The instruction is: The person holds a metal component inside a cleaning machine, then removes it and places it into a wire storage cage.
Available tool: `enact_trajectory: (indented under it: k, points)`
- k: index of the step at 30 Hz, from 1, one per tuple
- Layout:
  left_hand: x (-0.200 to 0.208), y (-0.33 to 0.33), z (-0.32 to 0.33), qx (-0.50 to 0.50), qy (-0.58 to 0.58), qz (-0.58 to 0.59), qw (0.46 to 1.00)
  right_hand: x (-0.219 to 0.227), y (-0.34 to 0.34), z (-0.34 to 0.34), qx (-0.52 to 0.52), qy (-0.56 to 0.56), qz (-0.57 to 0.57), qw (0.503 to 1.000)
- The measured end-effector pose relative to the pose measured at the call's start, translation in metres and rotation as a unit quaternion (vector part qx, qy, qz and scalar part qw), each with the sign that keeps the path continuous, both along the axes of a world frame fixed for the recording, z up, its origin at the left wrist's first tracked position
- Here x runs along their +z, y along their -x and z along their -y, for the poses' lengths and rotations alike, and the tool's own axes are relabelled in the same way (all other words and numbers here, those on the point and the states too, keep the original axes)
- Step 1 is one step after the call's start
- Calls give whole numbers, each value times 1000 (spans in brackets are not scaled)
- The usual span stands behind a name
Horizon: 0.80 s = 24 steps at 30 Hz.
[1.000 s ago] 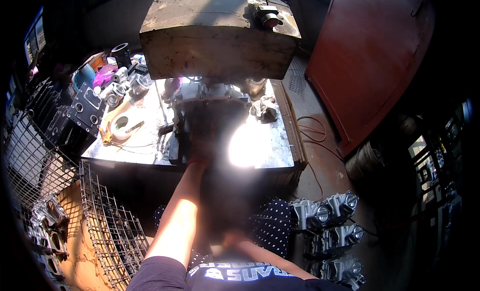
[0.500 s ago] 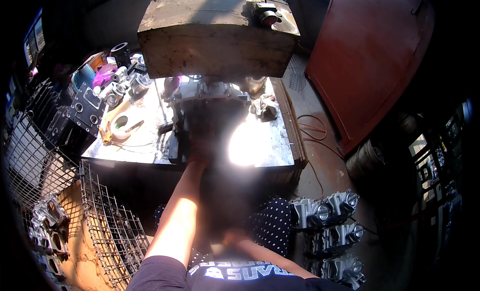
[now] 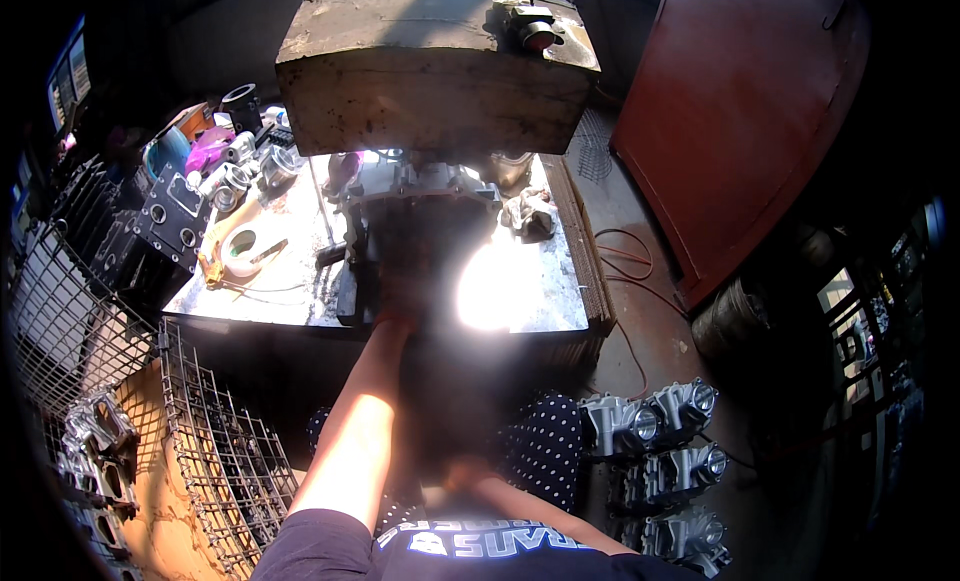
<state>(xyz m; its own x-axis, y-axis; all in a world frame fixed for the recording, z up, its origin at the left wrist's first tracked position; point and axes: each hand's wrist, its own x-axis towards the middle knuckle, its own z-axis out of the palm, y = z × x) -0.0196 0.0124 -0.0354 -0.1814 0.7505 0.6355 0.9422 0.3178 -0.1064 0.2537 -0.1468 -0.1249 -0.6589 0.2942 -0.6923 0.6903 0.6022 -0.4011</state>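
My left arm stretches forward over the bench's front edge. My left hand (image 3: 398,303) is in deep shadow at the near side of a metal casting (image 3: 425,189), and its fingers are hidden. The casting's silvery upper edge shows beneath a large box-shaped housing (image 3: 430,106); its lower part is lost in the dark. Low in front of my body, over my lap, is my right hand (image 3: 466,473), hazy and dim. Its fingers, and whatever may be in them, cannot be made out. A dark-handled tool (image 3: 330,255) lies left of the casting.
On the sunlit bench (image 3: 560,306) are a tape roll (image 3: 242,251), a crumpled rag (image 3: 530,213) and several metal parts. Wire baskets (image 3: 215,451) stand at the left. Several castings (image 3: 660,471) sit on the floor at right, near a red hose (image 3: 640,266) and a red panel (image 3: 740,111).
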Motion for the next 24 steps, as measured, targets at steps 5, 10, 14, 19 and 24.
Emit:
enact_trajectory:
  k: [5,10,14,19,24]
  points:
    - [1,-2,0,16,18,-16,1000,8,1,-1,-8,11,11,1000]
    - [-5,1,-3,22,26,-27,999,6,-1,1,-10,-7,-2,1000]
    - [-13,7,-6,11,-1,10,1000,7,0,1,-7,-7,1,1000]
    - [-13,8,-5,-7,-3,27,1000,11,2,-1,17,-7,18,1000]
    - [-9,6,-3,-12,7,31,999,10,-1,2,-6,-23,-15,1000]
